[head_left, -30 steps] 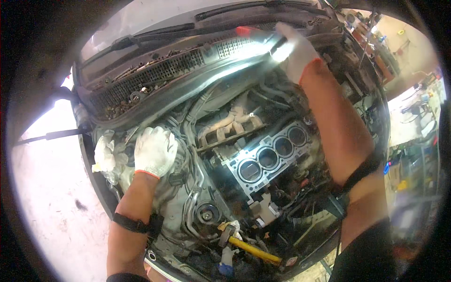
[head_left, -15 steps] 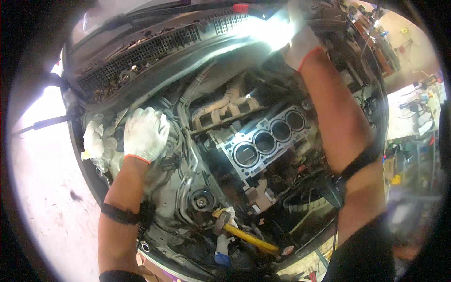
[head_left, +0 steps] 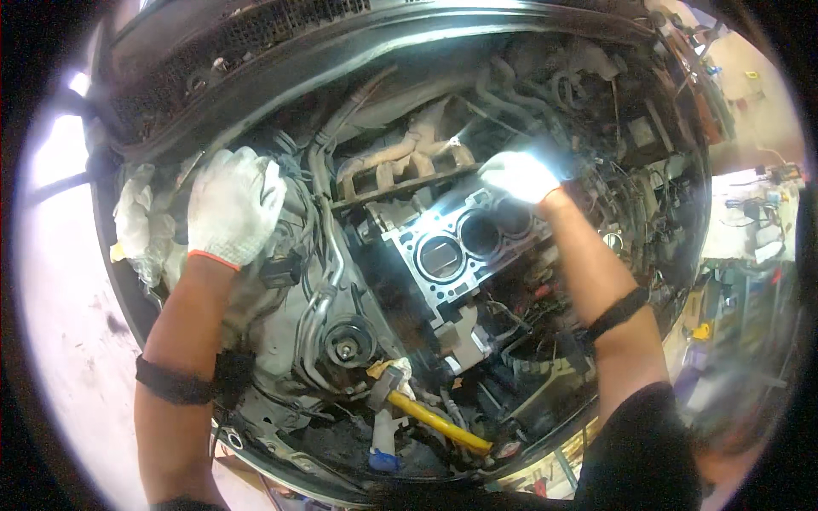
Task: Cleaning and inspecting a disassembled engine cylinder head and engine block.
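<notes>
My left hand (head_left: 234,209), in a white knit glove with an orange cuff, lies palm down on the left side of the engine bay. Its fingers are stretched out and hold nothing. Beside it is a crumpled bundle of whitish plastic or gloves (head_left: 136,226). Over the far-right cylinders of the bare engine block (head_left: 452,294) hovers my gloved right hand (head_left: 521,176), its fingers drawn together. Strong glare at this hand washes out the fingertips and whatever they hold. Behind the block runs a rusty exhaust manifold (head_left: 400,157).
A hammer with a yellow handle (head_left: 439,423) lies at the near edge, beside a blue-tipped white item (head_left: 383,456). A round mount (head_left: 348,347) and metal pipes (head_left: 332,264) are left of the block. Cables and hoses fill the right side. A cluttered bench (head_left: 758,213) stands beyond.
My right hand has come down and nearer, from the far edge of the engine bay to above the block, and the bright glare moved with it. The left hand stays in place as the view shifts.
</notes>
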`<state>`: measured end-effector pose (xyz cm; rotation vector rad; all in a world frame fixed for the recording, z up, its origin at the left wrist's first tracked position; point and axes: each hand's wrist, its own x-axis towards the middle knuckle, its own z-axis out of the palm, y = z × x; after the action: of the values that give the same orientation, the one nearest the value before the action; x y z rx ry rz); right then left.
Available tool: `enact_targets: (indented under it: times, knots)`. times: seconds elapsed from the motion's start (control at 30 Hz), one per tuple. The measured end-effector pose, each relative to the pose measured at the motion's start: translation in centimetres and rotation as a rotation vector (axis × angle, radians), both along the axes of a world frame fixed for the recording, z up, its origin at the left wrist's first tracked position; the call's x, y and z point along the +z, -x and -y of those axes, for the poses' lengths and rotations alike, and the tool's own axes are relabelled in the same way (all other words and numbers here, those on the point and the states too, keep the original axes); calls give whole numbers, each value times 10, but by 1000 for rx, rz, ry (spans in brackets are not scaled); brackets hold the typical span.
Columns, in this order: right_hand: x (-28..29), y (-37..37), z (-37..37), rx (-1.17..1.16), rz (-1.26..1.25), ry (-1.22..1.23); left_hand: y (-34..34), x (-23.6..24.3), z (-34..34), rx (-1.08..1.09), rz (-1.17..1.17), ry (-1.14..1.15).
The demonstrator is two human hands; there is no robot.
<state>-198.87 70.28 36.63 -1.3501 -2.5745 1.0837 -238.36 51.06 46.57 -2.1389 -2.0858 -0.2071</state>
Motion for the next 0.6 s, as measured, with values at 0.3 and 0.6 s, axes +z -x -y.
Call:
enact_targets:
  times: [0.3, 0.6]
  knots:
    - [-103, 86, 3, 373, 490, 84, 0, -4, 3, 41, 38, 11]
    - [-123, 104, 0, 504, 715, 66, 3, -11, 3, 63, 41, 21]
